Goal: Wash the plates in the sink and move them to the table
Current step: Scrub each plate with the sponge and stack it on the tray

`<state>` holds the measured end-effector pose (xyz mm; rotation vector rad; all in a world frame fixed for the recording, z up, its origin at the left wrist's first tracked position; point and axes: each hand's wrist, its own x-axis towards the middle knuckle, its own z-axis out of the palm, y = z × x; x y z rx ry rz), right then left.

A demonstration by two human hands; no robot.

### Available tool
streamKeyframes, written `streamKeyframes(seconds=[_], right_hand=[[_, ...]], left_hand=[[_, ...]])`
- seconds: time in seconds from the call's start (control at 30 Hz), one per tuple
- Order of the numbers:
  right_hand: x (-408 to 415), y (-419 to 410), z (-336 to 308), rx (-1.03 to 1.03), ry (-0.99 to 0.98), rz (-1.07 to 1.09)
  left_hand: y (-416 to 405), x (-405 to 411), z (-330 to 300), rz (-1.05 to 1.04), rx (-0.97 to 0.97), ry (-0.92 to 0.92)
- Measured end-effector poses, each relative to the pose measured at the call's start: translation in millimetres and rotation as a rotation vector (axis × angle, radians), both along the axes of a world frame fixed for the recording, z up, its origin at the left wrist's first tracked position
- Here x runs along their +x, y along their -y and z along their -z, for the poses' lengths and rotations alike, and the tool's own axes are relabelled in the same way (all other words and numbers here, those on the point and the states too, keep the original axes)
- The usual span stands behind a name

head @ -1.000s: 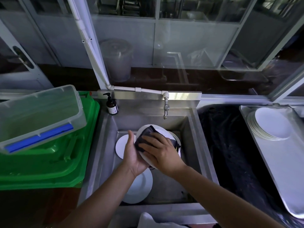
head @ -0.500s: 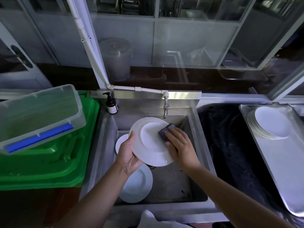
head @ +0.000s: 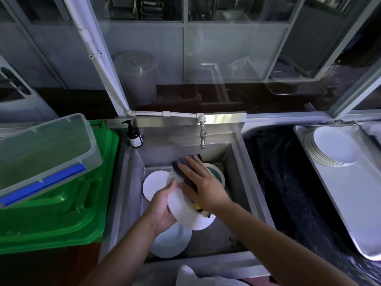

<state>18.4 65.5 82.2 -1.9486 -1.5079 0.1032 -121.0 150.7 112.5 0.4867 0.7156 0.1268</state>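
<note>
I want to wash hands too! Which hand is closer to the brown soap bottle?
The left hand. It grips the plate on the sink's left side, below the soap bottle. The right hand presses the sponge farther right, nearer the tap.

No readable text showing anywhere; only a pale label sitting on the dark pump bottle (head: 134,135) at the sink's (head: 243,168) back corner, its print too small to make out.

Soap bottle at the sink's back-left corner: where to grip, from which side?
Grip the soap bottle round its dark straight body, below the pump. Probably come from the front right, over the sink: the green bin crowds its left and the backsplash stands behind.
</note>
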Motion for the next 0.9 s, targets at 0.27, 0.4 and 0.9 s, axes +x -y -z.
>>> streamKeyframes(seconds=[0.27,0.4,0.9], right_hand=[[19,3,-13,-0.082,-0.606,0.503],[-18,-15,-19,0.085,-0.231,0.357],[1,4,-12,-0.028,-0.479,0.46]], left_hand=[[0,-16,1,0.031,0.007,0.044],[0,-5,-6,0.049,0.036,0.024],[-17,-7,7,-0.229,-0.089,0.171]])
